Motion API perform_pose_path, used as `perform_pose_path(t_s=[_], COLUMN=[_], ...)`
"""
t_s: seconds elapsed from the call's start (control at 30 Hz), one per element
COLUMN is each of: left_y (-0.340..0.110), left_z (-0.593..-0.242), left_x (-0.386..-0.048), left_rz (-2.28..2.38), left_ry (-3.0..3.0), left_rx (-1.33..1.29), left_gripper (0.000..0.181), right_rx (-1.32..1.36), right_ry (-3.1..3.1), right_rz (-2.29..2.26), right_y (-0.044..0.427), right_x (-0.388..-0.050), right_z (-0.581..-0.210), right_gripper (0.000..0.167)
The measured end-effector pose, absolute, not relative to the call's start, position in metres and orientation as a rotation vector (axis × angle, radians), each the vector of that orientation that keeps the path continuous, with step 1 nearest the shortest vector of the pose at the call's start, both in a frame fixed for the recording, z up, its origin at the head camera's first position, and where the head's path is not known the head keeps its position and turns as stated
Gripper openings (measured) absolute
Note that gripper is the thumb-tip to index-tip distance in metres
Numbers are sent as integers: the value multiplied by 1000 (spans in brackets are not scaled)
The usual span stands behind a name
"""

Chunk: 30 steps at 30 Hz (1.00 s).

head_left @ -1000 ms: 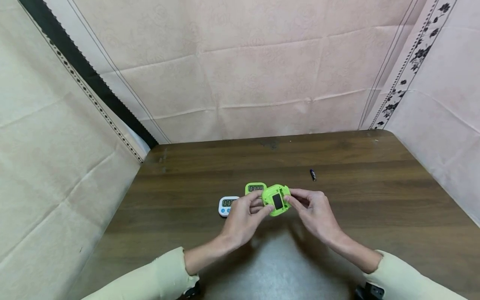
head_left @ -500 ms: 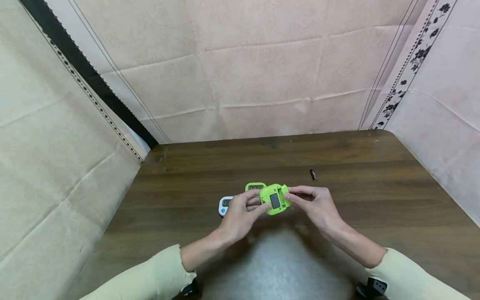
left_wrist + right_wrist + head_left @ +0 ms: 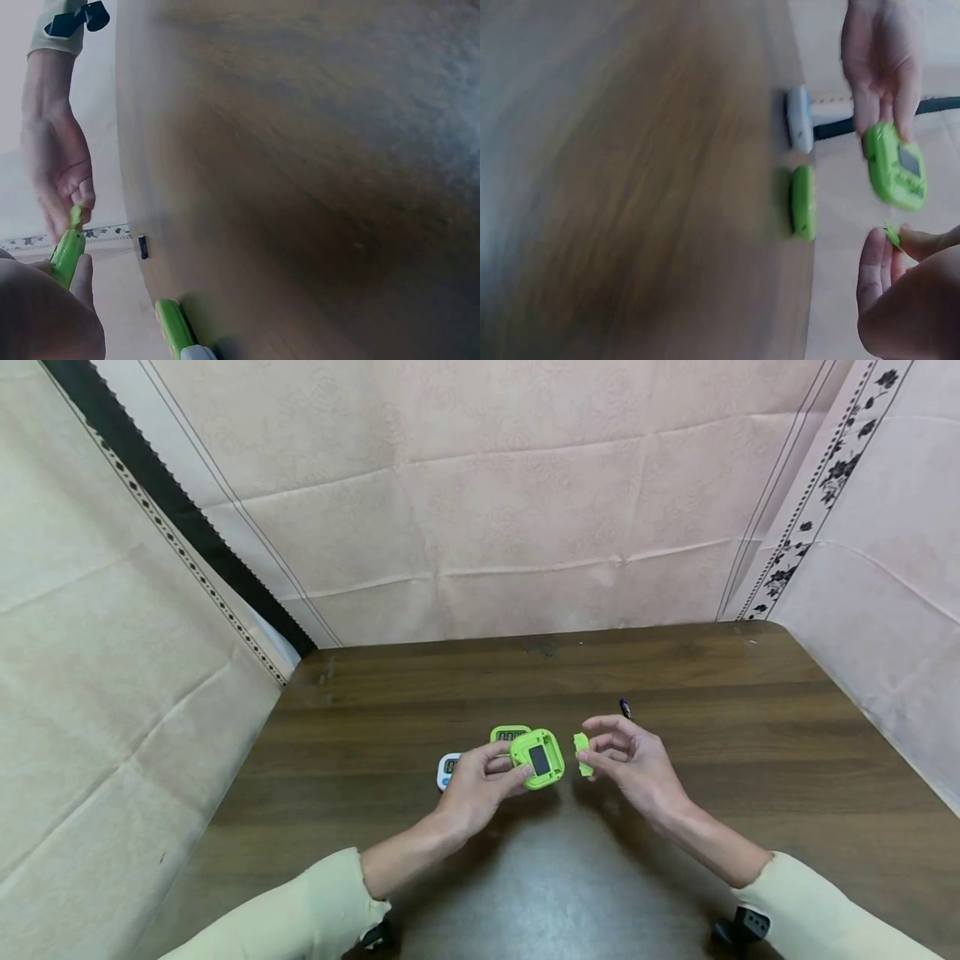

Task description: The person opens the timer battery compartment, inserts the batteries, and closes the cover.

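In the head view my left hand (image 3: 478, 789) grips a green digital timer (image 3: 553, 758) by its left edge. Its back faces up, with a dark rectangular panel and an uncovered battery compartment along the right side. Thumb and fingers of my right hand (image 3: 639, 777) pinch a small green battery cover (image 3: 582, 755), a short gap away from the timer. The right wrist view also has the cover (image 3: 892, 235) apart from the held timer (image 3: 889, 171). Whether a battery sits in the compartment is hard to tell.
A second green timer (image 3: 510, 732) lies just behind the held one. To its left is a white timer (image 3: 447, 768), partly hidden by my left hand. One dark battery (image 3: 625, 707) lies beyond my right hand on the wooden table (image 3: 420, 693). Cloth walls surround the table.
The battery cover has come off the held timer and moved right in my right hand. The left hand has shifted slightly left with the timer.
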<state>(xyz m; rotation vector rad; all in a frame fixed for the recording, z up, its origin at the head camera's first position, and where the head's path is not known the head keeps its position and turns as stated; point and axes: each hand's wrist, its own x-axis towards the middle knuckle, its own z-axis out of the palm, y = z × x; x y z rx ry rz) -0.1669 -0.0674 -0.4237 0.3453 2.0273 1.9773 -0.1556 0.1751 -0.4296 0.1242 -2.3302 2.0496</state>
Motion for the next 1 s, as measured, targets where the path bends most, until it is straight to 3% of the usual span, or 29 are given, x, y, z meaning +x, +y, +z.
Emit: perform_pose_path(t_s=[0.1, 0.3, 0.73, 1.0], left_y=[-69, -70, -72, -74], left_z=[-425, -426, -425, -426], left_x=[-167, -168, -167, -167], left_rz=[1970, 1950, 1938, 1937], left_ry=[2017, 2006, 2016, 2000], left_rx=[341, 333, 360, 364], left_gripper=[33, 34, 34, 36], right_rx=[160, 217, 457, 395], right_ry=[-2428, -2563, -2781, -2767], right_rz=[2001, 1944, 1266, 1227], right_y=[181, 187, 199, 204], right_x=[-161, -174, -193, -199], right_z=[-436, -452, -464, -461], right_gripper=[42, 33, 26, 26])
